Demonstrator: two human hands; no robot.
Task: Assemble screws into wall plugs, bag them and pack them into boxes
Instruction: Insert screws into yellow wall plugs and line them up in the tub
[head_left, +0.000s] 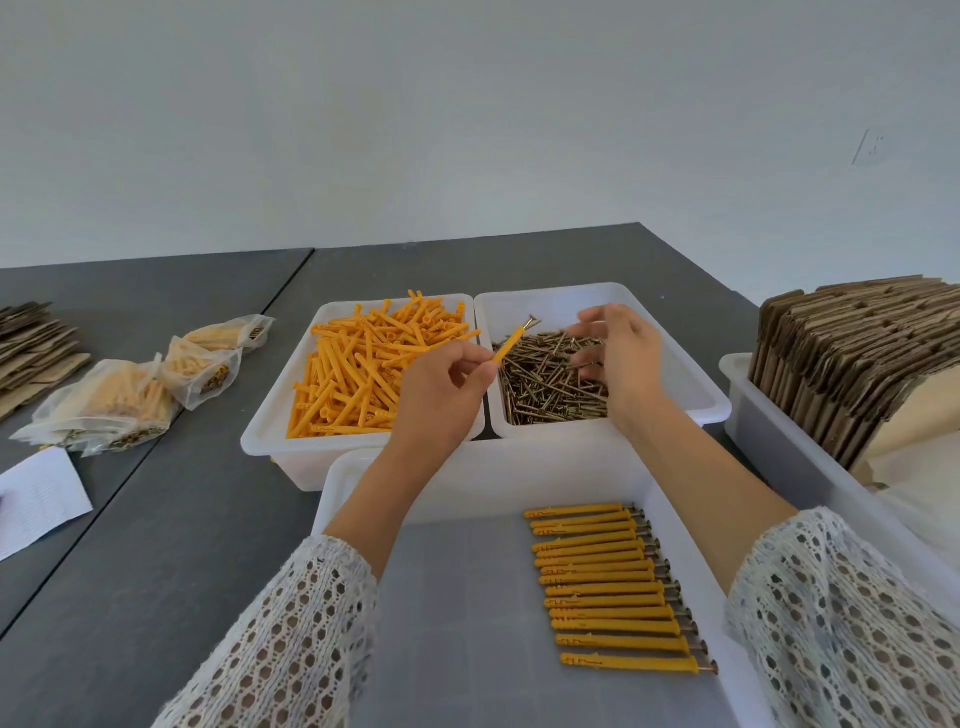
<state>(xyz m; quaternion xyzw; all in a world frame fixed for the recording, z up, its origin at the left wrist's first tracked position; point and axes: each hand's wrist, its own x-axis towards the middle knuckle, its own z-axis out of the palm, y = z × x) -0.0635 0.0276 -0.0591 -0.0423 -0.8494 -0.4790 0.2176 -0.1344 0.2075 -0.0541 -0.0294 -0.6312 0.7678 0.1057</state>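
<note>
My left hand (447, 384) pinches an orange wall plug (509, 345) with a screw head sticking out of its far end, held over the gap between two white bins. One bin (270, 431) holds loose orange plugs (363, 369); the other bin (701, 395) holds loose screws (545, 379). My right hand (618, 353) hovers over the screws with fingers spread and loosely curved, holding nothing that I can see. In the near white tray (467, 597) several assembled plugs (608, 587) lie in a neat row.
Three filled clear bags (140, 389) lie on the grey table at the left, beside flat cardboard (31, 348) and a white paper sheet (36, 499). A white bin (779, 452) of folded cardboard boxes (852, 353) stands at the right.
</note>
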